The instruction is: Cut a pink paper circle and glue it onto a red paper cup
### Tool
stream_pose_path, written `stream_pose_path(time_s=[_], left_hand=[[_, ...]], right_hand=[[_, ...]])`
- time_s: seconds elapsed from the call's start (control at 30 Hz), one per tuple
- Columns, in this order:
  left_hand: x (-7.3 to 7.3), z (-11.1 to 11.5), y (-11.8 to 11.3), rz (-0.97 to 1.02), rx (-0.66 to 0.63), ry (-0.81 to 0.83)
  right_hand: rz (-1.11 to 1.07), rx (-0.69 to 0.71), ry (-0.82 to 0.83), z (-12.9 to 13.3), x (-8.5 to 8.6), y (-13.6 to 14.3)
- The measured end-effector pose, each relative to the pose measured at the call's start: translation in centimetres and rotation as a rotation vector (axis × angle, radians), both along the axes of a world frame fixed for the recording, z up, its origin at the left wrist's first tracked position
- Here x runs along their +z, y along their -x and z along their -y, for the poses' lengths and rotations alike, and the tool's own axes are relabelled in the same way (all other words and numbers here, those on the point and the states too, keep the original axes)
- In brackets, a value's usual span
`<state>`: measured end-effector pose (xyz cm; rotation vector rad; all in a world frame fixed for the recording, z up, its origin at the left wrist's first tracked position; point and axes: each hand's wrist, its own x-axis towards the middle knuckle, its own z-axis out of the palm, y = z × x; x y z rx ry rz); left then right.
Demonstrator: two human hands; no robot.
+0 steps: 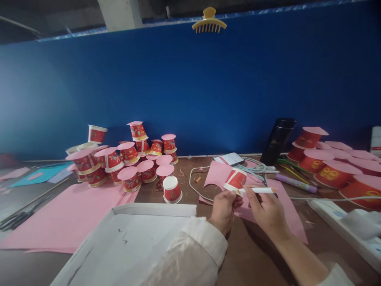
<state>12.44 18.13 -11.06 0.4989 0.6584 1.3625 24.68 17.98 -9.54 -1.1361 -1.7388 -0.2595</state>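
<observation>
My left hand (224,209) pinches a red and white paper cup (236,179) by its lower rim, tilted above pink paper. Between the fingers of my right hand (266,210) is a white pen (262,190) with an orange end. Its tip points left and meets the cup's rim near my left fingertips; whether it touches cannot be made out. Beneath both hands lies a cut pink paper sheet (287,206). Another red paper cup (172,190) stands upside down to the left, and a small orange cap (198,180) lies near a cable.
Stacked red cups with pink paper tops (127,173) stand left; larger ones (336,174) stand right. A black bottle (278,141), a phone (229,159), a white cable (192,178) and a power strip (342,226) surround my hands. A white tray (154,209) lies front left, beside pink sheets (59,218).
</observation>
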Motion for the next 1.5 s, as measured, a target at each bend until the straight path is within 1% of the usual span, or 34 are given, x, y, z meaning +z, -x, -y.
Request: stream_pose_path(time_s=[0.13,0.33,0.73,0.9,1.07,1.2,1.33,1.5], left_hand=[[0.01,-0.01,0.01,-0.019,-0.002,-0.009],[0.24,0.14,0.02,-0.027,-0.002,0.015],[0.05,0.18,0.1,-0.013,-0.006,0.0],[0.07,0.19,0.04,-0.009,-0.004,0.019],[-0.01,0.08,-0.02,-0.017,-0.006,0.001],[0.01,0.16,0.03,-0.016,-0.007,0.005],[0.01,0.18,-0.01,-0.03,-0.013,-0.007],[-0.11,0.09,-0.06,-0.037,-0.014,-0.004]], right_hand=[[-0.005,0.033,0.001,0.09,0.17,0.07],[0.002,-0.002,-0.002,0.23,0.42,0.09],[-0.009,0.024,0.055,0.17,-0.1,0.08],[0.009,0.021,-0.006,0.05,-0.07,0.03],[0.003,0.021,0.043,0.08,-0.11,-0.01],[-0.01,0.018,0.022,0.11,-0.08,0.07],[-0.017,0.035,0.037,0.04,-0.05,0.12],[-0.019,0.015,0.036,0.02,-0.18,0.1]])
